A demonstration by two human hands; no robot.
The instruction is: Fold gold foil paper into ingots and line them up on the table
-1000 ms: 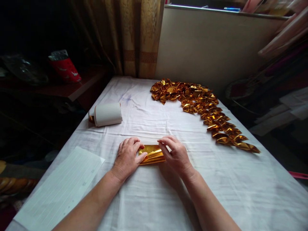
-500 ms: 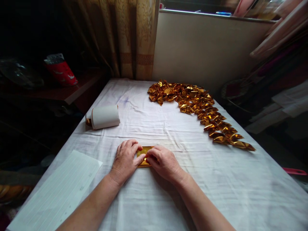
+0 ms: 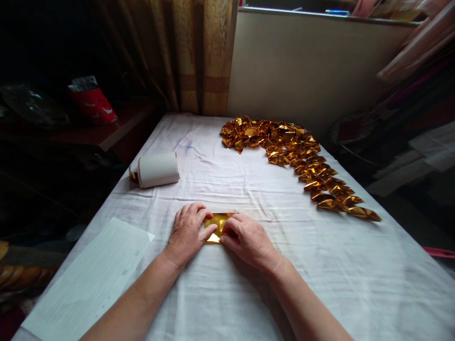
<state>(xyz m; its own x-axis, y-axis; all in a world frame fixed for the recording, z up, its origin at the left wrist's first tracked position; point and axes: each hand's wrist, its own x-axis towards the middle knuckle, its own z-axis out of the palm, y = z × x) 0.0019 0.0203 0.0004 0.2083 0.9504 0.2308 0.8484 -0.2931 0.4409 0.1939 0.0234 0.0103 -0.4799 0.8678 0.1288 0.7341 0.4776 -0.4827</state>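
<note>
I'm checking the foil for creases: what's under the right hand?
Under the right hand lies part of the gold foil; its lower right part is covered, so creases there cannot be seen.

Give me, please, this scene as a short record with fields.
Left hand: at the left end of a gold foil piece
Right hand: fingers curled over the foil's right part
Surface: wrinkled white cloth
Far right: folded gold pieces in a curved band
Far left: white roll on its side
Near left: lined paper sheet
</note>
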